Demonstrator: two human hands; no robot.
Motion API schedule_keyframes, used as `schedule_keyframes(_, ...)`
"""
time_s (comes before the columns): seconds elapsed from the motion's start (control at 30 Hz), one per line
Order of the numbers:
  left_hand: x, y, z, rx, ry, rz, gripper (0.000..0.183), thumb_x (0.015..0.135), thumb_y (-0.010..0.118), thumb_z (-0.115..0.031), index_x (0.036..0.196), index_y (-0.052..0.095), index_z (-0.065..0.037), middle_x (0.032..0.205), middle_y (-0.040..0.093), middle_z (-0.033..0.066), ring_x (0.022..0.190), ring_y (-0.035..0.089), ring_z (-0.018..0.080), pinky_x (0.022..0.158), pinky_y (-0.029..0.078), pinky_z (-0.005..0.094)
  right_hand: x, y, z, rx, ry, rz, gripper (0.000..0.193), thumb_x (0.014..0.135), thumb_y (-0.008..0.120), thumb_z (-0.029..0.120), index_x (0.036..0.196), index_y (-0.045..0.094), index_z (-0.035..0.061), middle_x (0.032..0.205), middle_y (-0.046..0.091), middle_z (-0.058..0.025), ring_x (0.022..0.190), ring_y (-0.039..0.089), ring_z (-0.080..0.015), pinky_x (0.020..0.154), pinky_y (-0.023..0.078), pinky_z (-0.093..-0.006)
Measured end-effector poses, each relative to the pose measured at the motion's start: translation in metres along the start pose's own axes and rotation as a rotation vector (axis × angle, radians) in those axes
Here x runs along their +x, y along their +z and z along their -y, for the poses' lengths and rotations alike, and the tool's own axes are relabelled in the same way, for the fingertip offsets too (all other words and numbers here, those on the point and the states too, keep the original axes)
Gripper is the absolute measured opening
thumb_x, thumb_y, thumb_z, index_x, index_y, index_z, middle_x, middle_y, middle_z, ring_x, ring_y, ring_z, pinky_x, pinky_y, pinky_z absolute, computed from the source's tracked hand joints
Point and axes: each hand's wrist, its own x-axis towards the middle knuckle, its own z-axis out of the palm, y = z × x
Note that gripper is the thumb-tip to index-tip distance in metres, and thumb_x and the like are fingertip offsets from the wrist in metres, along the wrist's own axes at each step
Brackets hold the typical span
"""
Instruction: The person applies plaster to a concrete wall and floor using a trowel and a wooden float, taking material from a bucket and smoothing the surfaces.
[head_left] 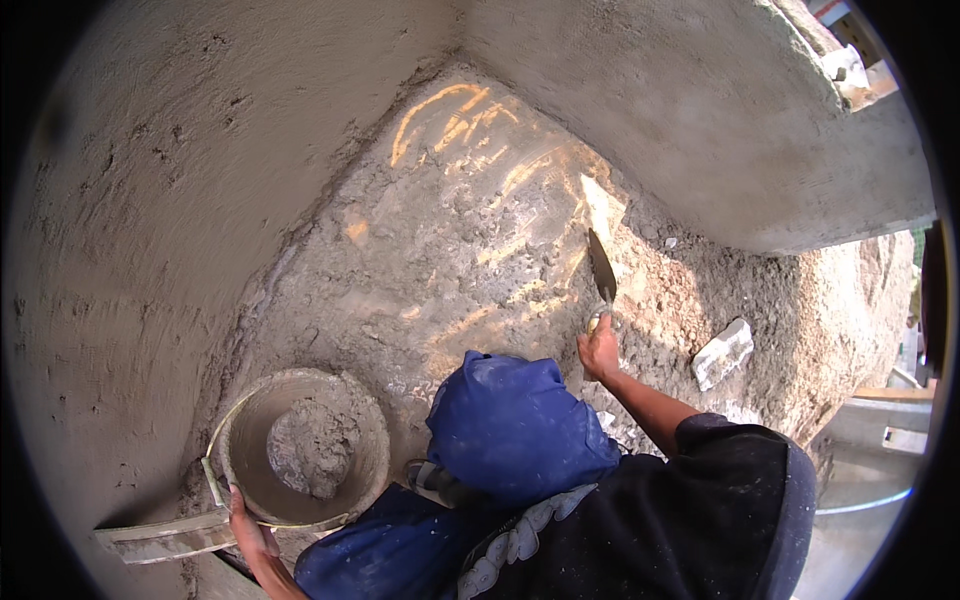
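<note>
My right hand (599, 350) is closed round the handle of a pointing trowel (602, 266), its narrow blade directed away from me over the rubble-strewn floor. At the lower left stands a round bucket (372, 425), coated in dried cement, with wet grey mortar (315, 447) in the bottom. My left hand (252, 530) grips the bucket at its near left rim, beside the wire handle; some of its fingers are hidden. Next to that hand, a long mortar-smeared board (165, 538) reaches out to the left.
Grey plastered walls rise at the left (150, 220) and far right (690, 120), meeting in a corner. Grit and yellowish streaks cover the floor (400, 270) between them. A white broken chunk (722, 354) lies right of my forearm. My bent knees in blue trousers (515, 425) are close in front.
</note>
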Motion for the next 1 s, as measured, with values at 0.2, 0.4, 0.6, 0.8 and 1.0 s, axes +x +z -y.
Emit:
schedule_keyframes(0.2,0.002,-0.010,0.006,0.000,0.028,-0.022,0.062,0.096,0.055,-0.043,0.136,0.045,0.003,0.140,0.050,0.0143,0.128,0.048,0.0266,0.108,0.036,0.0406,-0.069,0.021,0.075,0.133,-0.255,0.535,0.045,0.082,0.062,0.021,0.112,0.039,-0.0033,0.088,0.061,-0.0324,0.085,0.061,-0.0495,0.074,0.049,-0.0530)
schedule_keyframes(0.4,-0.006,-0.007,0.003,0.053,0.007,-0.051,0.060,0.096,0.054,-0.043,0.135,0.048,0.002,0.138,0.052,0.0130,0.127,0.047,0.0238,0.108,0.034,0.0394,-0.014,0.041,0.110,0.350,-0.272,0.467,0.050,0.083,0.062,0.026,0.117,0.044,-0.0065,0.090,0.062,-0.0332,0.086,0.063,-0.0473,0.074,0.050,-0.0510)
schedule_keyframes(0.6,0.007,-0.020,0.012,0.048,0.018,-0.048,0.061,0.096,0.055,-0.044,0.134,0.049,0.003,0.138,0.052,0.0130,0.126,0.049,0.0240,0.108,0.033,0.0381,0.066,0.031,0.163,0.382,0.014,0.342,0.055,0.082,0.060,0.022,0.125,0.044,-0.0088,0.106,0.062,-0.0325,0.099,0.064,-0.0404,0.087,0.049,-0.0453)
schedule_keyframes(0.8,0.000,-0.004,0.002,0.078,0.027,-0.072,0.063,0.096,0.055,-0.044,0.135,0.047,0.004,0.138,0.051,0.0147,0.128,0.046,0.0244,0.110,0.030,0.0380,0.002,0.041,0.118,0.149,-0.343,0.592,0.060,0.082,0.063,0.025,0.133,0.041,0.0000,0.102,0.062,-0.0331,0.094,0.065,-0.0410,0.084,0.050,-0.0468)
schedule_keyframes(1.0,-0.004,-0.003,0.002,0.131,0.045,-0.155,0.063,0.094,0.057,-0.044,0.132,0.049,0.006,0.135,0.053,0.0160,0.125,0.048,0.0250,0.109,0.031,0.0368,0.129,0.000,0.188,0.199,-0.249,0.327,0.049,0.084,0.063,0.027,0.122,0.044,0.0027,0.080,0.064,-0.0232,0.060,0.066,-0.0319,0.058,0.053,-0.0426)
